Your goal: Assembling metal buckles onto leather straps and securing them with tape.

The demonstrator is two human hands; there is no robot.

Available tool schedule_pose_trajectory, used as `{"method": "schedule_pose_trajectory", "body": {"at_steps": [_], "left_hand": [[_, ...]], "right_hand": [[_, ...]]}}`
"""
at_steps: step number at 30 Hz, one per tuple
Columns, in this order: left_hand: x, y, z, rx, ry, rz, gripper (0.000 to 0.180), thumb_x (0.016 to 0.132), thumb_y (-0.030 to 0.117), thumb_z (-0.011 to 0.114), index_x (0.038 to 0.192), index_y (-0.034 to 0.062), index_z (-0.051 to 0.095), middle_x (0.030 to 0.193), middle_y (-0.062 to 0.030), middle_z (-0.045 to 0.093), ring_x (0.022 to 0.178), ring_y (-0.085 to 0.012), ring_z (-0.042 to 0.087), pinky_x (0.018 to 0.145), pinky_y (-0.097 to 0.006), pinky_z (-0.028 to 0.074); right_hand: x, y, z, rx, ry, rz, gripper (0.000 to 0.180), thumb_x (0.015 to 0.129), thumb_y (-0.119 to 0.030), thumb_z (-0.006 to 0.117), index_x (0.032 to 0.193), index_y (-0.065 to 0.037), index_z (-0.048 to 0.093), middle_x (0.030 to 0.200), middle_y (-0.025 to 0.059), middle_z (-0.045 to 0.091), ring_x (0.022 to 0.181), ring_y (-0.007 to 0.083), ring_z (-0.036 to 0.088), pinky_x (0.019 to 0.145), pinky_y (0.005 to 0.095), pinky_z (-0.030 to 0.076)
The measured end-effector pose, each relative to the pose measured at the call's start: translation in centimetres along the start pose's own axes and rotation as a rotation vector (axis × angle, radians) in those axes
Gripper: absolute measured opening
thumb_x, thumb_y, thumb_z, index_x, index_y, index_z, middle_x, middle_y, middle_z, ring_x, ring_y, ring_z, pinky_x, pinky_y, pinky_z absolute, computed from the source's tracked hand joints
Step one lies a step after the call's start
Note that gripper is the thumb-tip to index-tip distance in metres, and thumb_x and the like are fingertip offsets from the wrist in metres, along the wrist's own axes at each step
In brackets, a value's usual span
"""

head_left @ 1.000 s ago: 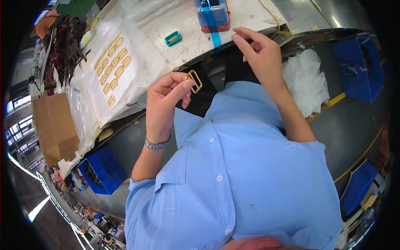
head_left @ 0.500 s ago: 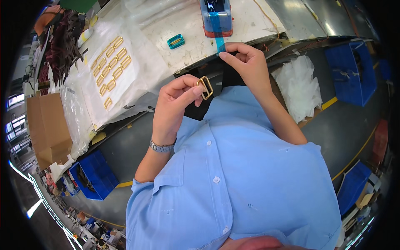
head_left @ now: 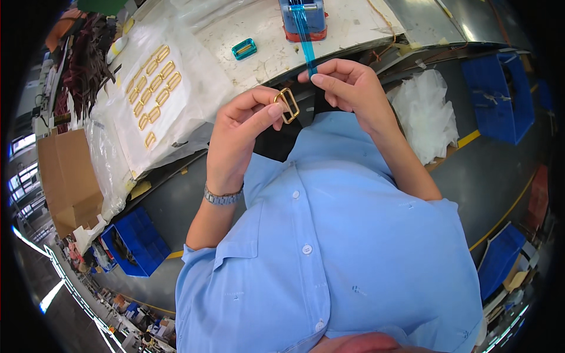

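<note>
Between the thumb and fingers of my left hand (head_left: 250,120) is a gold rectangular buckle (head_left: 292,106), held upright in front of my body. My right hand (head_left: 356,88) pinches the end of a strip of blue tape (head_left: 308,54). The strip runs taut from the blue tape dispenser (head_left: 304,23) at the table's front edge down to my fingertips. To the left of the dispenser lies a buckle wrapped in blue film (head_left: 244,49). Several bare gold buckles (head_left: 156,84) are laid out in rows on a white sheet farther left.
The white worktable (head_left: 259,73) spans the top, its front edge just beyond my hands. A brown cardboard box (head_left: 69,179) stands at the left. White plastic bags (head_left: 425,115) and a blue bin (head_left: 495,100) are at the right; another blue bin (head_left: 135,242) sits lower left.
The tape strip now looks longer and narrower, bunched or twisted between dispenser and fingers. My left hand has shifted slightly left and up, and the buckle has turned to show more of its opening.
</note>
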State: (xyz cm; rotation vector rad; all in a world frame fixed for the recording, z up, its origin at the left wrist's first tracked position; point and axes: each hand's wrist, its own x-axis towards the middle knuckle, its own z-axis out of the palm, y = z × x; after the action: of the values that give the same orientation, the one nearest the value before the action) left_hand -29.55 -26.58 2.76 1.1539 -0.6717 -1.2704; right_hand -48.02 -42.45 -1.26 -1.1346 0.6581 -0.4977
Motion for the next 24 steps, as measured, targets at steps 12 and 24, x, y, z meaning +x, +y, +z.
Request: {"method": "schedule_pose_trajectory", "body": {"at_steps": [12,24], "left_hand": [[2.1,1.2,-1.0,0.068,0.009,0.034,0.015,0.101,0.009,0.072,0.11,-0.0018,0.075,0.135,-0.0153,0.069,0.113,-0.0153,0.065,0.099,-0.03,0.051],[2.9,0.5,-0.5,0.027,0.005,-0.076,0.018,0.104,0.015,0.07,0.112,0.0,0.074,0.11,-0.0052,0.074,0.098,-0.0119,0.065,0.092,-0.028,0.052]], "right_hand": [[-1.6,0.6,0.5,0.033,-0.082,0.097,0.018,0.102,-0.02,0.073,0.108,-0.003,0.076,0.087,0.0051,0.077,0.058,0.0026,0.051,0.052,0.0195,0.037],[-2.3,1.2,1.0,0.117,-0.082,0.025,0.022,0.105,-0.016,0.066,0.112,0.002,0.076,0.102,0.0137,0.082,0.068,0.0077,0.068,0.056,0.0219,0.051]]}}
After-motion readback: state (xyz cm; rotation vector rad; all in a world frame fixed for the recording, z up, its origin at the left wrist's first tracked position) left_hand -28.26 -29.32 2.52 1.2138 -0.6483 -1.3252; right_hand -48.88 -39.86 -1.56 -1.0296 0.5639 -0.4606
